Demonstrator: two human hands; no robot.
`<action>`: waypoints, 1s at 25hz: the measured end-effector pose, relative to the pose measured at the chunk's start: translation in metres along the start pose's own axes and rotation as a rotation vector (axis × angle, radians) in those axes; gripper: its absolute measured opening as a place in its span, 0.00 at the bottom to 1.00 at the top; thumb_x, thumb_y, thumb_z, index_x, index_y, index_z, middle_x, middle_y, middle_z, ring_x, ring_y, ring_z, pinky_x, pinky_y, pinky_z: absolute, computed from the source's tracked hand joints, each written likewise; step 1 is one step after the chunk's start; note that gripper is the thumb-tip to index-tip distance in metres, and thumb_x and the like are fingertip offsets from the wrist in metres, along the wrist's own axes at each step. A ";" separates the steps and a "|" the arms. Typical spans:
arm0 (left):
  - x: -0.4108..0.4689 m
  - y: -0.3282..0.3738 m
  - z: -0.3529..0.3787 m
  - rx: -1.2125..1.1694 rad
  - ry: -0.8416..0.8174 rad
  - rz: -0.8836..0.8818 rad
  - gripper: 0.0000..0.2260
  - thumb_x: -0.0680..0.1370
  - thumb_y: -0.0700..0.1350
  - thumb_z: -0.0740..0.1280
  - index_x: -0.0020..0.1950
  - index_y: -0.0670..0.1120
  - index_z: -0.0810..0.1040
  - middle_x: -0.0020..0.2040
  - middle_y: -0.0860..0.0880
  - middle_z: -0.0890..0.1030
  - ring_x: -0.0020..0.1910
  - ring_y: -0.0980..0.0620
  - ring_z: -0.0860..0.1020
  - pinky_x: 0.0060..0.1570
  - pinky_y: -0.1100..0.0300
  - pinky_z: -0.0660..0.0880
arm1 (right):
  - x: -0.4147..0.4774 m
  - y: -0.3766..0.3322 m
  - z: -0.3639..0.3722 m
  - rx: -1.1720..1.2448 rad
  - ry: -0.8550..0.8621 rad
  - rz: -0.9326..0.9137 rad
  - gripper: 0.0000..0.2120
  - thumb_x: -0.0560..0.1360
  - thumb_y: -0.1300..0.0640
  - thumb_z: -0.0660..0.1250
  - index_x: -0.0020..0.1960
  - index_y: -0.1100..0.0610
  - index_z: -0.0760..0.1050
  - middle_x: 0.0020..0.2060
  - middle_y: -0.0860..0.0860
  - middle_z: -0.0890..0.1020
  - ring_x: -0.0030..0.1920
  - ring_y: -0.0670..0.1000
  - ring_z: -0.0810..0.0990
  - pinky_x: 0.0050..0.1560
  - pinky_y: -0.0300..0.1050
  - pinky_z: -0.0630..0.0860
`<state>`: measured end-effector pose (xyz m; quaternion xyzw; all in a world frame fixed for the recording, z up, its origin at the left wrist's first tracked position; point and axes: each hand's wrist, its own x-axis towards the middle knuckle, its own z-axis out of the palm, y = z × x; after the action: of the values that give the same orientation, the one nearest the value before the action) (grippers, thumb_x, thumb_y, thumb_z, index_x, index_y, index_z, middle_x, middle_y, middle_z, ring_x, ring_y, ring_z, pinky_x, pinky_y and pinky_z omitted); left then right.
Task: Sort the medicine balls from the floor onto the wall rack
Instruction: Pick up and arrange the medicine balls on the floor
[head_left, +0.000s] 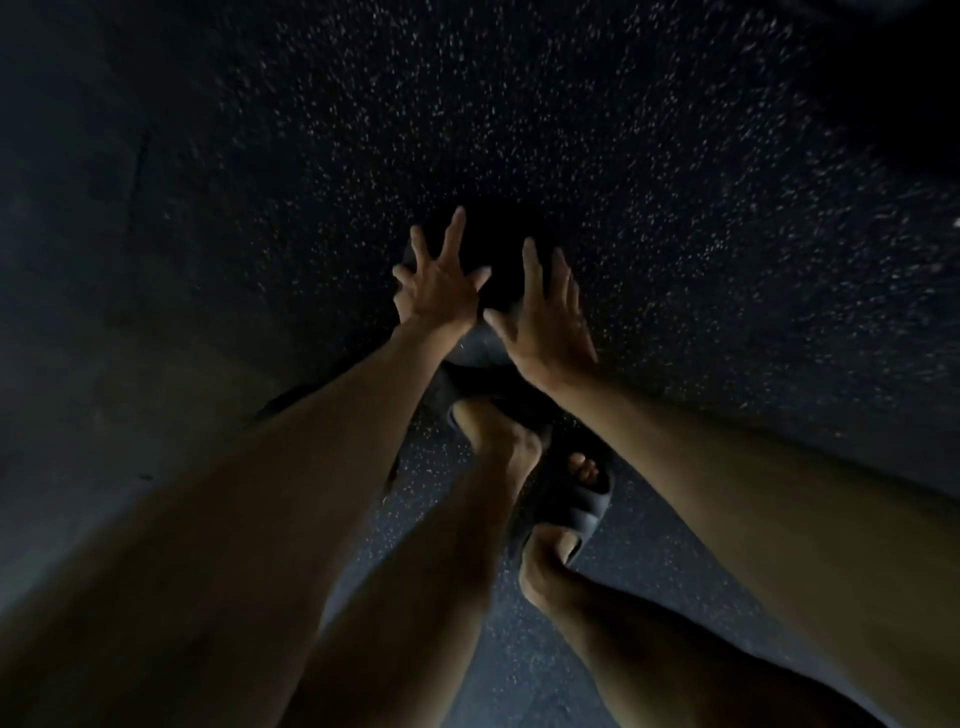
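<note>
A black medicine ball (498, 249) lies on the dark speckled floor (675, 182) straight ahead of me, hard to make out in the dim light. My left hand (439, 283) is over its left side with fingers spread and straight. My right hand (545, 317) is over its right side, fingers straight too. Whether the palms touch the ball I cannot tell. The lower part of the ball is hidden behind both hands. No wall rack is in view.
My two feet in black slides (566, 499) stand on the floor just below the ball. A very dark shape (904, 78) fills the top right corner. A plain darker strip of floor (78, 260) runs along the left.
</note>
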<state>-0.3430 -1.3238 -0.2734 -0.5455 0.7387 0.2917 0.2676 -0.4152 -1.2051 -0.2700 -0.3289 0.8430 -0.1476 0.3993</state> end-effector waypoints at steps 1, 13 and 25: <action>0.014 0.007 -0.012 0.013 -0.034 -0.007 0.32 0.82 0.61 0.58 0.80 0.64 0.43 0.82 0.45 0.46 0.75 0.31 0.59 0.65 0.38 0.68 | -0.004 0.003 0.002 0.001 -0.024 -0.014 0.47 0.77 0.42 0.67 0.82 0.51 0.39 0.80 0.62 0.46 0.80 0.62 0.49 0.75 0.57 0.61; 0.038 -0.002 -0.039 -0.297 0.103 0.310 0.37 0.81 0.64 0.59 0.82 0.56 0.43 0.82 0.40 0.45 0.80 0.35 0.50 0.75 0.41 0.56 | 0.167 -0.040 -0.086 0.295 -0.035 0.341 0.39 0.77 0.40 0.68 0.81 0.52 0.56 0.78 0.54 0.63 0.77 0.57 0.62 0.76 0.50 0.61; 0.139 0.062 -0.120 -0.153 -0.030 0.079 0.36 0.79 0.68 0.58 0.81 0.57 0.49 0.76 0.38 0.61 0.69 0.31 0.69 0.62 0.38 0.72 | 0.141 -0.066 -0.077 0.083 0.005 0.187 0.46 0.78 0.41 0.66 0.81 0.47 0.36 0.81 0.58 0.39 0.81 0.60 0.42 0.76 0.59 0.60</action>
<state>-0.4483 -1.4858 -0.2814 -0.5302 0.7313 0.3657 0.2244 -0.5114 -1.3496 -0.2684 -0.2317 0.8640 -0.1454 0.4226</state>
